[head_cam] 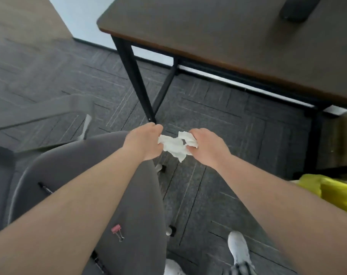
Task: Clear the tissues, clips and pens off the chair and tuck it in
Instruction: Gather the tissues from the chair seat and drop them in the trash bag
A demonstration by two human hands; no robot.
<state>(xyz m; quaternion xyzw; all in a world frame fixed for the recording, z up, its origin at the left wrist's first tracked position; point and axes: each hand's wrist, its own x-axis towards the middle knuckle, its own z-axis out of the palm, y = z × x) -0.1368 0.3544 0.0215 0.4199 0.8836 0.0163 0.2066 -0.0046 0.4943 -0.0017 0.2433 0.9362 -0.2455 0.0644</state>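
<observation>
Both hands pinch one crumpled tissue (175, 145) off the seat's front edge: left hand (144, 141), right hand (206, 147). Ball it one-handed, bin it; pink binder clip (117, 231) and pen (45, 188) remain on chair (69, 165).

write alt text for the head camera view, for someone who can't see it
Two bare hands, left hand and right hand, hold a crumpled white tissue between them above dark carpet. A pink binder clip and a black pen lie on the grey fabric chair seat, beside a dark wooden desk.
</observation>
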